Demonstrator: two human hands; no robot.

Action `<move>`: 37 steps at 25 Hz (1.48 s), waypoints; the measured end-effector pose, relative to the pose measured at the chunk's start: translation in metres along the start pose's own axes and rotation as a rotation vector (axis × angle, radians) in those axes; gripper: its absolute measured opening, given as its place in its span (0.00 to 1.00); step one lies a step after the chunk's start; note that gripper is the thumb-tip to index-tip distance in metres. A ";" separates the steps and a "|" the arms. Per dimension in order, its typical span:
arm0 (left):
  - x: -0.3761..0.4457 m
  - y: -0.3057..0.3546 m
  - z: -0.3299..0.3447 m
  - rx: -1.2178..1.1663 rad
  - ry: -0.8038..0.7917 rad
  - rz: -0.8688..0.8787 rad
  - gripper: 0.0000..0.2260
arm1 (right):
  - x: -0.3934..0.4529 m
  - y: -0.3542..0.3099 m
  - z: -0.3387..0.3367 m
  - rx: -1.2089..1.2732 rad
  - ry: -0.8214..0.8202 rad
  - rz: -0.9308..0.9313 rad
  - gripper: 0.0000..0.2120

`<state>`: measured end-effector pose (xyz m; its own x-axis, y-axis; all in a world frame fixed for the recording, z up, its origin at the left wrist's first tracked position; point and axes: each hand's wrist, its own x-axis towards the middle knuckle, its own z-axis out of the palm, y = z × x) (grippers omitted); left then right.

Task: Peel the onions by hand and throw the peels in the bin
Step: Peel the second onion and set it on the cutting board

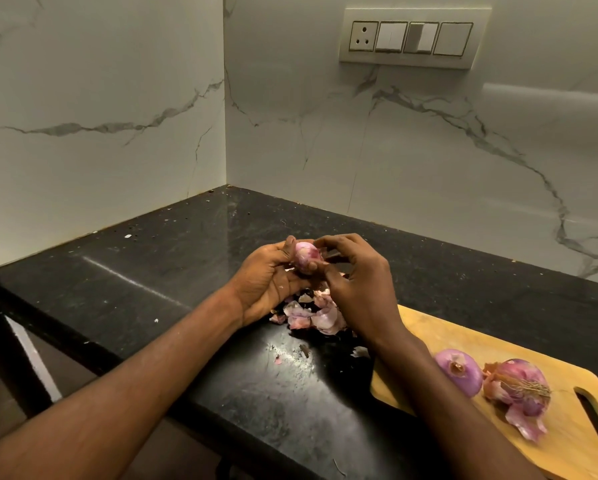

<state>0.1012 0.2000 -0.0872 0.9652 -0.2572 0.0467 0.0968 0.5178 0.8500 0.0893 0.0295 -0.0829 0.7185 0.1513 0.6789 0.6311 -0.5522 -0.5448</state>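
Though half hidden by fingers, onion (306, 257) in left grip (268, 282); right grip (354, 282) pinching peel, unclear.

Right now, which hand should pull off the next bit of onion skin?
Probably the right hand: its fingertips are already curled at the onion, while the left hand cradles it above the peels.
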 end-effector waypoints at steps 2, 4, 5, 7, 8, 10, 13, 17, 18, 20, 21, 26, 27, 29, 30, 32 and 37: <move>-0.002 0.000 0.001 0.044 -0.037 0.005 0.21 | -0.002 0.000 0.000 -0.043 -0.030 -0.046 0.16; -0.002 -0.001 0.001 0.068 -0.061 -0.005 0.22 | -0.003 -0.001 -0.002 -0.080 -0.012 -0.074 0.15; -0.002 -0.001 0.000 0.061 -0.076 -0.010 0.22 | -0.003 -0.002 -0.003 -0.092 -0.002 -0.083 0.14; -0.003 0.000 0.000 0.038 -0.108 -0.021 0.21 | -0.003 -0.004 -0.005 -0.119 0.004 -0.089 0.14; -0.004 0.000 -0.001 0.032 -0.122 -0.027 0.19 | -0.004 -0.005 -0.005 -0.131 -0.001 -0.090 0.14; -0.004 0.000 -0.003 0.036 -0.140 -0.035 0.18 | -0.004 -0.007 -0.005 -0.151 -0.012 -0.097 0.14; -0.004 -0.001 -0.001 0.055 -0.150 -0.031 0.17 | -0.004 -0.006 -0.005 -0.159 -0.030 -0.085 0.12; -0.004 -0.002 -0.003 0.076 -0.165 -0.010 0.17 | -0.005 -0.004 -0.004 -0.137 -0.054 -0.065 0.13; -0.004 -0.003 -0.003 0.064 -0.168 -0.006 0.17 | -0.005 -0.004 -0.003 -0.134 -0.049 -0.073 0.14; -0.003 -0.003 -0.004 0.033 -0.166 -0.002 0.18 | -0.005 -0.003 -0.002 -0.125 -0.028 -0.072 0.15; -0.002 -0.003 -0.005 0.015 -0.166 -0.001 0.19 | -0.004 -0.002 -0.001 -0.119 -0.022 -0.067 0.15; -0.002 -0.003 -0.002 0.016 -0.143 0.049 0.20 | -0.005 -0.001 -0.001 -0.089 -0.029 -0.069 0.19; -0.002 -0.003 -0.001 0.027 -0.132 0.057 0.20 | -0.005 0.000 -0.001 -0.085 -0.029 -0.076 0.18; -0.003 -0.003 -0.001 0.043 -0.121 0.060 0.21 | -0.004 0.002 -0.001 -0.089 -0.035 -0.081 0.17; -0.003 -0.004 -0.001 0.051 -0.118 0.060 0.21 | -0.004 0.002 -0.001 -0.096 -0.045 -0.077 0.17; -0.002 -0.004 -0.001 0.071 -0.109 0.060 0.20 | -0.002 0.003 0.000 -0.120 -0.066 -0.069 0.17; -0.003 -0.004 -0.001 0.093 -0.116 0.055 0.15 | -0.002 0.004 -0.001 -0.130 -0.106 -0.075 0.16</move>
<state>0.0981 0.1994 -0.0913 0.9335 -0.3256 0.1502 0.0164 0.4572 0.8892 0.0902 0.0262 -0.0862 0.7023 0.2776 0.6555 0.6454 -0.6369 -0.4218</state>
